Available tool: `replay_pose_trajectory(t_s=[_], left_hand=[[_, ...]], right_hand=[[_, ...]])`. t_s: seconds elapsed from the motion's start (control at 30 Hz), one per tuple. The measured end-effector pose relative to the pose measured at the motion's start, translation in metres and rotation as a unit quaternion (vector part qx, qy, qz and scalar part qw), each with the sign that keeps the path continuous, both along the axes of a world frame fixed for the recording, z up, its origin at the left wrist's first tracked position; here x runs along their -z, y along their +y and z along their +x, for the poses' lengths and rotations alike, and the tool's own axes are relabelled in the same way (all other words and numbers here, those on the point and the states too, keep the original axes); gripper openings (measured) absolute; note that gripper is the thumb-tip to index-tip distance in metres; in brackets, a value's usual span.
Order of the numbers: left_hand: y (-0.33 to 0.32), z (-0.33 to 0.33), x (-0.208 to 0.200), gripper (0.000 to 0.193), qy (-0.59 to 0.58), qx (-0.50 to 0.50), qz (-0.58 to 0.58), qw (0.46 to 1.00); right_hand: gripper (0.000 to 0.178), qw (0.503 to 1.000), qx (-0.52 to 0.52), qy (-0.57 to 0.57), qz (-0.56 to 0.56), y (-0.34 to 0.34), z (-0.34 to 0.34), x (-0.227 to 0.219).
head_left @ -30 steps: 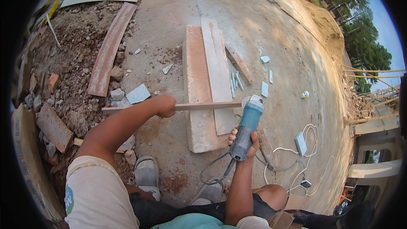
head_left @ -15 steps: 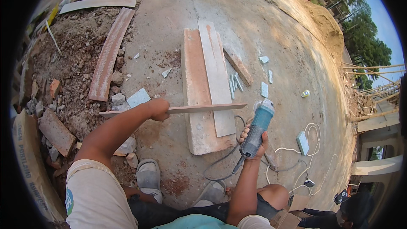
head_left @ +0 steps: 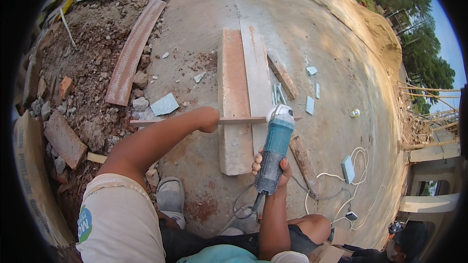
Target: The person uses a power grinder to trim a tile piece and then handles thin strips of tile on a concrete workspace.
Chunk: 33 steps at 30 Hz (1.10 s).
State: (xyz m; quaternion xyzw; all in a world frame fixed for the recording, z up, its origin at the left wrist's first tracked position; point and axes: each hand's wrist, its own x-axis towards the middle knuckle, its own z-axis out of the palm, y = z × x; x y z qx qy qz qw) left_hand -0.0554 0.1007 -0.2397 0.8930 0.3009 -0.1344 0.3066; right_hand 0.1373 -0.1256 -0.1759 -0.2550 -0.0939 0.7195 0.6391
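My left hand [head_left: 209, 120] is closed around a long, narrow tile strip [head_left: 241, 121], seen edge-on and lying crosswise over a concrete block [head_left: 235, 151]. In my right hand [head_left: 273, 165] is a teal and black angle grinder [head_left: 277, 143], gripped by its body with the cord trailing from its lower end. The grinder's head overlaps the right part of the strip; whether its disc touches the strip is hidden. Beneath, a long pale tile plank [head_left: 256, 68] rests on the block, pointing away from me.
Several blue-green tile offcuts [head_left: 310, 104] lie right of the block, near wooden pieces [head_left: 303, 165]. A white cable [head_left: 361, 165] loops at right. Rubble [head_left: 87, 78] with tile planks [head_left: 136, 51] and a broken brick [head_left: 66, 87] fills the left. Another person [head_left: 409, 243] is at lower right.
The grinder has moved left, so its head now overlaps the strip's right part. My left hand and the strip have shifted slightly right in the picture, as has the whole scene.
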Motion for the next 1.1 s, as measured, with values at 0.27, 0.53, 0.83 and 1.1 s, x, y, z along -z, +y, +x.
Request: replay_pose_trajectory(t_s=[0.27, 0.53, 0.83, 1.1], left_hand=[[-0.001, 0.000, 0.007, 0.024, -0.006, -0.009, 0.003, 1.000], [0.000, 0.002, -0.003, 0.023, 0.017, -0.005, -0.013, 1.000], [0.000, 0.003, -0.004, 0.025, 0.032, -0.010, -0.014, 0.999], [0.001, 0.002, -0.005, 0.024, 0.024, -0.002, -0.009, 1.000]], right_hand=[[0.068, 0.998, -0.050, 0.044, -0.011, 0.003, -0.022, 0.006], [0.072, 0.997, -0.066, 0.009, -0.029, 0.004, -0.028, 0.011], [0.072, 0.997, -0.065, 0.011, -0.037, 0.004, -0.028, 0.011], [0.073, 0.998, -0.049, -0.006, -0.037, 0.002, -0.022, 0.013]])
